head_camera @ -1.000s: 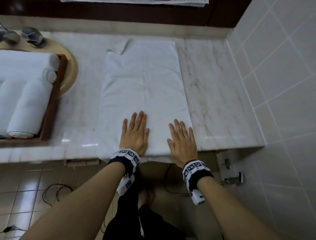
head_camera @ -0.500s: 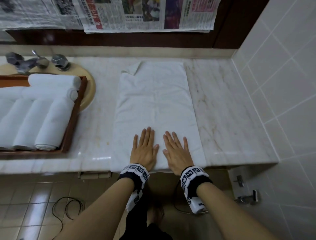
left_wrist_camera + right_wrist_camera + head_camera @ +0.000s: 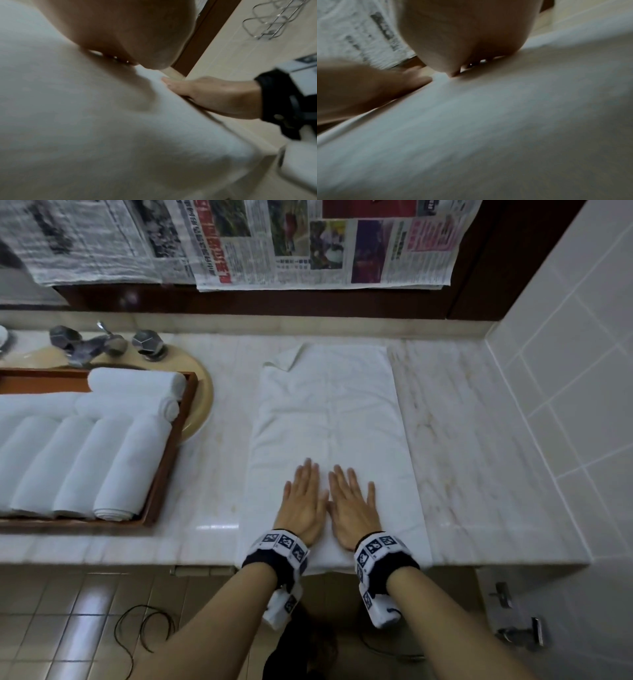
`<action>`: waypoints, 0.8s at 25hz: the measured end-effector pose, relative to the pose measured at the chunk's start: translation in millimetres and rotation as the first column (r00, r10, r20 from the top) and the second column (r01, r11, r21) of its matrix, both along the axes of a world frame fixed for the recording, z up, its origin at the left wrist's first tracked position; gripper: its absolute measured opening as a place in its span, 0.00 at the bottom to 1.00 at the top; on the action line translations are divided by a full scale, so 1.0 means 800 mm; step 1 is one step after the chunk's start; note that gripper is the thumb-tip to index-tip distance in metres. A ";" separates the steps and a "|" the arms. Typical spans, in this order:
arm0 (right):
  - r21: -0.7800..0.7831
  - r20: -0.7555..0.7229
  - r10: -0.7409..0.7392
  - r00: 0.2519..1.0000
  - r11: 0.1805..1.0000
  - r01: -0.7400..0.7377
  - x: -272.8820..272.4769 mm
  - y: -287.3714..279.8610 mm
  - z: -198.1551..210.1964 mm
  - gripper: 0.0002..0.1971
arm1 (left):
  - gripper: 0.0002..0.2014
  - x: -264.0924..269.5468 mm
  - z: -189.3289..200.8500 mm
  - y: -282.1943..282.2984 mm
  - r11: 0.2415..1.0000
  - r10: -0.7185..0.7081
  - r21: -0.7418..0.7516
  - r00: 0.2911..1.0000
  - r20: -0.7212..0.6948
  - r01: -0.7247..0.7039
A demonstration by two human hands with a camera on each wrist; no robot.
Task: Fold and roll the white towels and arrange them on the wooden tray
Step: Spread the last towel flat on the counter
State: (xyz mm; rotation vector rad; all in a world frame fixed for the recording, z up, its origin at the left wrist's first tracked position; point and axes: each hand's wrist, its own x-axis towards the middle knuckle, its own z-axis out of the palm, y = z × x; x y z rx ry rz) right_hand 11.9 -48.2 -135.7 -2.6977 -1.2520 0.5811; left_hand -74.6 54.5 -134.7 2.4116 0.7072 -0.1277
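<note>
1. Risk: uneven pressure while rolling could skew the roll; caused by the turned-over far corner, not yet flattened.
2. Towel (image 3: 329, 440): white, folded long, faintly creased, lying flat on the table (image 3: 479, 440), near edge overhanging.
3. Left hand (image 3: 303, 505) and right hand (image 3: 352, 508): fingers straight, pressing its near end, holding nothing.
4. Wooden tray (image 3: 171, 460): left, well apart, carrying rolled towels (image 3: 102, 460).

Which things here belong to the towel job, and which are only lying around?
For the job:
- flat towel, pressed by left hand and right hand
- rolled towels
- wooden tray

Just lying about:
- faucet
- newspapers
- cable on the floor
</note>
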 end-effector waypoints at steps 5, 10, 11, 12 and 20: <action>-0.181 0.020 -0.531 0.847 0.831 0.525 0.079 -0.049 -0.004 0.34 | 0.32 -0.031 -0.015 0.076 0.956 0.261 0.197 0.938 -0.229 -0.218; -0.058 -0.069 -0.055 0.996 0.997 0.051 0.061 0.032 0.007 0.31 | 0.31 0.046 0.006 0.044 0.996 -0.063 0.041 0.977 -0.206 0.073; -0.056 -0.091 0.036 0.995 0.998 -0.041 0.066 0.038 0.006 0.30 | 0.30 0.052 0.005 0.044 0.985 -0.159 0.029 0.968 -0.193 0.167; -0.070 -0.098 0.016 0.995 0.997 -0.023 0.082 0.036 0.004 0.30 | 0.29 0.052 0.002 0.060 0.984 -0.162 0.043 0.969 -0.187 0.173; -0.106 -0.131 -0.115 0.985 0.989 0.102 0.120 0.079 0.024 0.30 | 0.29 0.103 0.020 0.092 0.990 -0.138 -0.060 0.968 -0.208 0.128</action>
